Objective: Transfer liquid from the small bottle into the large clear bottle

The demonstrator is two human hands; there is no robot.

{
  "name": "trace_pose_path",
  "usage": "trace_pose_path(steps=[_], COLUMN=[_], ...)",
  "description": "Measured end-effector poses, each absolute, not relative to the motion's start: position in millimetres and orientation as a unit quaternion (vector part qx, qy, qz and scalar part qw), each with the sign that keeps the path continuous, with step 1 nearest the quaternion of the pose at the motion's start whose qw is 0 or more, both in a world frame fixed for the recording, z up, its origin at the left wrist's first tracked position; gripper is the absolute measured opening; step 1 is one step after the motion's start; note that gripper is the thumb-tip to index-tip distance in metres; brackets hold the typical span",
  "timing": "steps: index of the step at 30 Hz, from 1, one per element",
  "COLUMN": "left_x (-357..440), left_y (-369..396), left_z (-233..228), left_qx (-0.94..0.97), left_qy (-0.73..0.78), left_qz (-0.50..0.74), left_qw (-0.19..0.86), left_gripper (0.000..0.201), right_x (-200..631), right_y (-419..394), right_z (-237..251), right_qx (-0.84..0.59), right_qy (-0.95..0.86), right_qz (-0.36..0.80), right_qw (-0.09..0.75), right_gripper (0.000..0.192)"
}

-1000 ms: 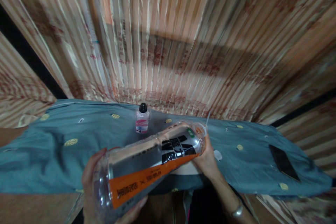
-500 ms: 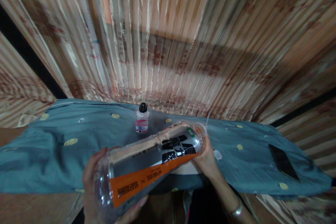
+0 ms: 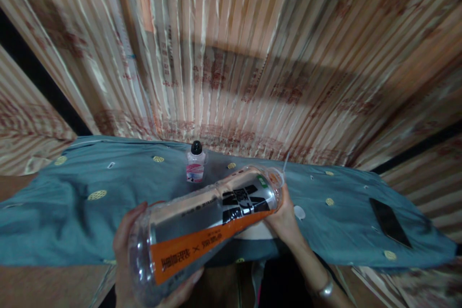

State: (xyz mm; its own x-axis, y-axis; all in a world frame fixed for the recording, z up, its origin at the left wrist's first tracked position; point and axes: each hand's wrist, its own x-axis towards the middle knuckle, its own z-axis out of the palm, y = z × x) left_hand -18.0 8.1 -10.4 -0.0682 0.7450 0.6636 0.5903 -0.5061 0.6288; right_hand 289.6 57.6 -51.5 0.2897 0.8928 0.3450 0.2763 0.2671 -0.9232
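Bottle (image 3: 212, 231) stayed slanted over the teal cloth's (image 3: 79, 226) near edge, virtually unmoved, suggesting a steady hold. Left hand (image 3: 122, 255) gripped its base; right hand (image 3: 283, 221), fingers partly hidden, clasped its neck.

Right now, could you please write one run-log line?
left hand: around base of orange-labelled bottle; right hand: at its neck end; black-capped bottle: upright on teal cloth; smartphone: lying flat

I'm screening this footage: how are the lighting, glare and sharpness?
Head view: dim overall, with highlights on the clear plastic bottle and silver wristband; head view again: a darker band crosses the striped curtain; same head view: the small black-capped bottle looks soft, its label unreadable.
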Motion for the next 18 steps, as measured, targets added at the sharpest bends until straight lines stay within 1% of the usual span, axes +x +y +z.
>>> trace_pose_path(steps=[3,12,16,18], left_x=[-16.0,-17.4,-14.6,-14.7], left_y=[6.0,6.2,4.0,3.7], left_z=[-9.2,-7.2,-4.8,-4.6], left_qx=[0.673,0.687,0.662,0.659], left_qy=[0.495,0.487,0.509,0.512], left_qz=[0.543,0.535,0.545,0.545], left_qw=[0.083,0.065,0.079,0.080], left_gripper=[0.101,0.105,0.099,0.100], right_x=[290.0,290.2,289.3,289.0], right_y=[57.6,57.7,57.5,57.5], right_z=[-51.9,-53.5,-50.7,-49.8], right_qx=[-0.550,-0.549,-0.545,-0.544], right_qy=[-0.534,-0.531,-0.528,-0.530], right_qz=[0.263,0.272,0.278,0.275], right_qw=[0.586,0.585,0.588,0.590], right_gripper=[0.100,0.106,0.107,0.106])
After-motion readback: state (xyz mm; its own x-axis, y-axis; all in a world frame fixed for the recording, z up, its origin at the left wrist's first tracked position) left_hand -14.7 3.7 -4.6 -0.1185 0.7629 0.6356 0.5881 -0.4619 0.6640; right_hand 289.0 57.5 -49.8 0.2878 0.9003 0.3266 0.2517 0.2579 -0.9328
